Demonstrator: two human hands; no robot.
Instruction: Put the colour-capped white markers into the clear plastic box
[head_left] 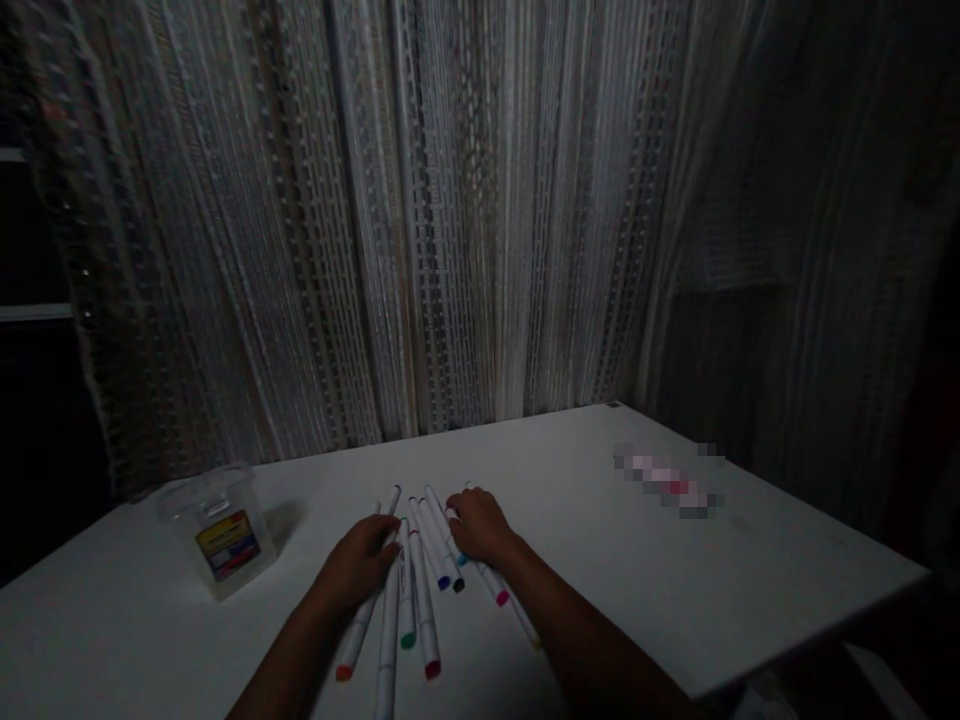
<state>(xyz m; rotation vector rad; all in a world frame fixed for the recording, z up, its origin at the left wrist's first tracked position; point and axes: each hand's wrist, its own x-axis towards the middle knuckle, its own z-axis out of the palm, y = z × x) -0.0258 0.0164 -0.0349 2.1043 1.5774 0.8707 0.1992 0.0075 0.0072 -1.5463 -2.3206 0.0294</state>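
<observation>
Loose fan of white markers [424,600] seen on the white desk [555,470], lower centre of the frame, coloured ends mostly pointed at the bottom edge. Both hands are reached in from the bottom, one on each side.

Left hand [356,560] is laid over the left edge of the fan. Its fingers [384,522] are bent, a small gap left between thumb and forefinger. The orange marker [360,635] is partly covered by that hand, both ends left showing. The green marker [407,605] is seen just right of the thumb; whether anything is pinched cannot be told.

Right hand [486,525] is placed over the upper right of the fan, fingers [457,503] curled down. The pink marker [493,583] is partly hidden under it, its pink end seen below the hand. Grip cannot be told here either. The yellow marker [525,622] is partly blocked by the right forearm.

Between the hands, the red marker [425,615], blue marker [433,545] and black marker [448,555] are left uncovered.

Clear tub [240,579] with a colourful label [227,545] is set at the left of the frame. Pinkish item [660,475], pixelated, is seen at right. Background is filled by a string curtain [465,220]; lighting is dim.
</observation>
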